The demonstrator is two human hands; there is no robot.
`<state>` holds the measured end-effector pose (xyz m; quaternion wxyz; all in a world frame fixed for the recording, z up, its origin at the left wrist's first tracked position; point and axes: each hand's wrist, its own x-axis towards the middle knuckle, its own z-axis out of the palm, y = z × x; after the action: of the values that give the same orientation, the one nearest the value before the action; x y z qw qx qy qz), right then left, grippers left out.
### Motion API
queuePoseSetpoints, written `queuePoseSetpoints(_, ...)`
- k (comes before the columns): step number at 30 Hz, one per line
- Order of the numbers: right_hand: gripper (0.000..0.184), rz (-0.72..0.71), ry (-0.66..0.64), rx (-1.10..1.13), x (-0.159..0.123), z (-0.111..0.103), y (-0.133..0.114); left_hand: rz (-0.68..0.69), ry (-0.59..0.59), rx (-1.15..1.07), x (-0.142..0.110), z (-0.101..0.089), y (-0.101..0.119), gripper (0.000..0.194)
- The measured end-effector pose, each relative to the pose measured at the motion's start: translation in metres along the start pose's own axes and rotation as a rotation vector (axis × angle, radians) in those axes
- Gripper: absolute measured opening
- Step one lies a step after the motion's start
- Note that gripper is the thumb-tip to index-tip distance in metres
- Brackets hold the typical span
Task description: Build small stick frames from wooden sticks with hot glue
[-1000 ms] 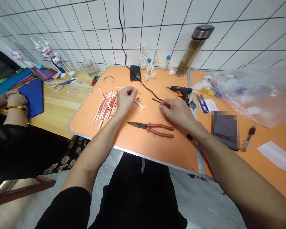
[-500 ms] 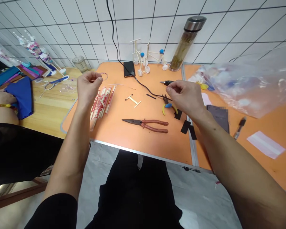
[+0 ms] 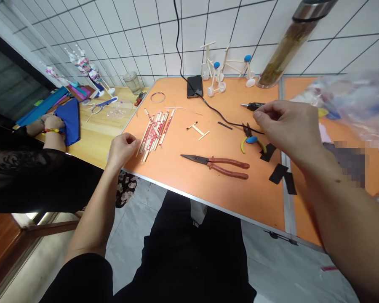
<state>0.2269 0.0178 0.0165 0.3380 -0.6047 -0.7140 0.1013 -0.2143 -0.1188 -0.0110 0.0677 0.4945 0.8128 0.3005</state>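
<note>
My left hand (image 3: 123, 149) hovers by the table's left front edge, thumb and fingers pinched together. Beside it lies a pile of wrapped chopsticks (image 3: 154, 131) with red-and-white paper. My right hand (image 3: 286, 126) is pinched too, above small pliers (image 3: 252, 139) and a black-handled pointed tool (image 3: 254, 106). I cannot make out what either pinch holds. Between the hands rest an H-shaped stick frame (image 3: 198, 131), a thin black strip (image 3: 225, 125) and long-nose pliers (image 3: 214, 161) with reddish handles. Black pieces (image 3: 278, 173) lie below my right hand.
At the back stand stick models (image 3: 216, 78) with blue balls, a phone (image 3: 195, 86) under a black cable (image 3: 178, 33), and a tall glass bottle (image 3: 284, 50). A plastic bag (image 3: 353, 105) lies right. On the left, another person's hands (image 3: 53, 122) touch blue cloth (image 3: 70, 122).
The view has swung left, so the table things sit further right. My left hand has moved down from above the chopsticks to beside them, near the edge. My right hand stays pinched near the small pliers.
</note>
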Motion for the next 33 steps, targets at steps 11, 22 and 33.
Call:
queuePoseSetpoints(11, 0.015, -0.028, -0.02, -0.015, 0.002, 0.01, 0.01, 0.008, -0.215, 0.373, 0.005, 0.001, 0.011, 0.017)
queuePoseSetpoints(22, 0.015, -0.053, -0.074, -0.045, 0.0, 0.009, 0.008, -0.028, -0.313, 0.718, 0.007, -0.007, 0.04, 0.023)
queuePoseSetpoints(33, 0.019, -0.09, -0.075, 0.056, 0.001, 0.007, 0.008, -0.101, -0.116, 0.395, -0.004, -0.045, 0.008, 0.016)
